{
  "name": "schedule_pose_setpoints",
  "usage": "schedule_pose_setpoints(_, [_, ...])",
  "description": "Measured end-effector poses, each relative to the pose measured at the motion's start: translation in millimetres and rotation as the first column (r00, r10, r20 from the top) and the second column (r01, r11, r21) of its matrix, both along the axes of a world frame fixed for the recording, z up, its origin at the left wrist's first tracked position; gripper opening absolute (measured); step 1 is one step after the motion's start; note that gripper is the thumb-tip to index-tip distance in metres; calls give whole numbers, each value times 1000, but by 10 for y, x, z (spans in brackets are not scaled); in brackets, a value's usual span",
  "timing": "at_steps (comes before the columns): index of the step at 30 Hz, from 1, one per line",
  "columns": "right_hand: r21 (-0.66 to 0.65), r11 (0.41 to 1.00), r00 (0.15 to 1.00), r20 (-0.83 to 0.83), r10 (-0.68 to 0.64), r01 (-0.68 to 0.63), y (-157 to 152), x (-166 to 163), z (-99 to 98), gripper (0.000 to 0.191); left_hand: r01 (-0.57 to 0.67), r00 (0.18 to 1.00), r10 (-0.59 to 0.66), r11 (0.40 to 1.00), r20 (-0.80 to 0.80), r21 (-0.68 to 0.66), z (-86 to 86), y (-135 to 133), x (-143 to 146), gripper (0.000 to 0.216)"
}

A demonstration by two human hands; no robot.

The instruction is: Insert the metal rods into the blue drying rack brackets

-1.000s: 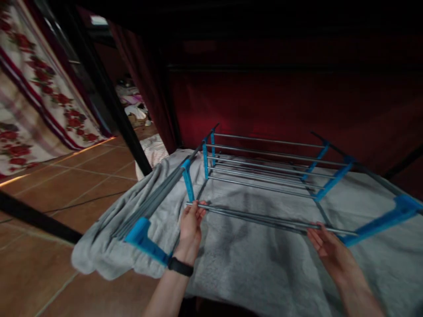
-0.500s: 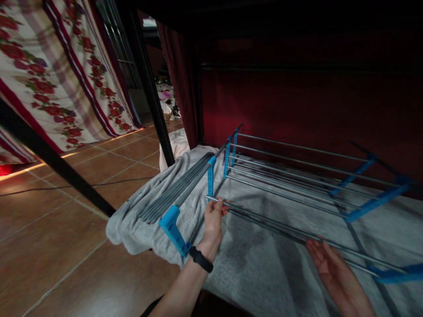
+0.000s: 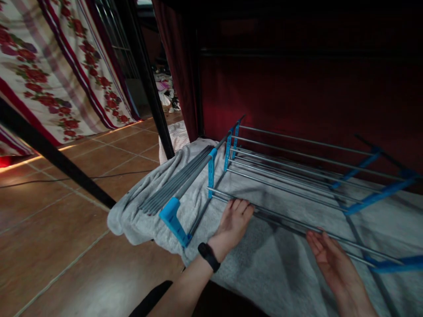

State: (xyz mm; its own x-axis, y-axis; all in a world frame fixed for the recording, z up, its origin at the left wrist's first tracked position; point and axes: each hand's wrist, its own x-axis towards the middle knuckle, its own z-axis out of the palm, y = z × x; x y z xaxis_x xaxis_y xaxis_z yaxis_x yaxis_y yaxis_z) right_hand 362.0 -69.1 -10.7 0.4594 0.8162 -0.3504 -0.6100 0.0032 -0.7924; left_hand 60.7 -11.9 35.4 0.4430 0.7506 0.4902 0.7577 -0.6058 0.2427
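Note:
A rack frame of grey metal rods and blue plastic side pieces lies on a grey blanket. My left hand, with a black band on the wrist, rests open on the blanket, its fingertips against the nearest rod. My right hand is open, palm turned inward, with its fingertips touching the same rod further right. A bundle of loose grey rods lies on the blanket to the left of the frame.
A dark red cloth wall stands behind the frame. Black metal posts rise on the left. A flowered curtain hangs over the brown tiled floor. A black cable crosses the tiles.
My left hand let go of the rod's end and slid right, now lying flat with fingers on the rod. My right hand stays under the rod. The view shifted left.

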Motion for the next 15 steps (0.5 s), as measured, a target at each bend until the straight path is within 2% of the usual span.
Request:
schedule_pose_setpoints(2, [-5,1000,1000,-2,11,-11,-10,5,5,28,31,996,-24,996,-88,81,25,9,-42,36])
schedule_pose_setpoints(5, [-7,1000,1000,-7,12,-13,-27,18,8,26,59,986,-42,992,-159,109,48,35,-94,41])
schedule_pose_setpoints(15, [-46,999,999,18,27,-26,-32,-7,-34,24,89,955,-85,996,-285,-1,77,110,-117,34])
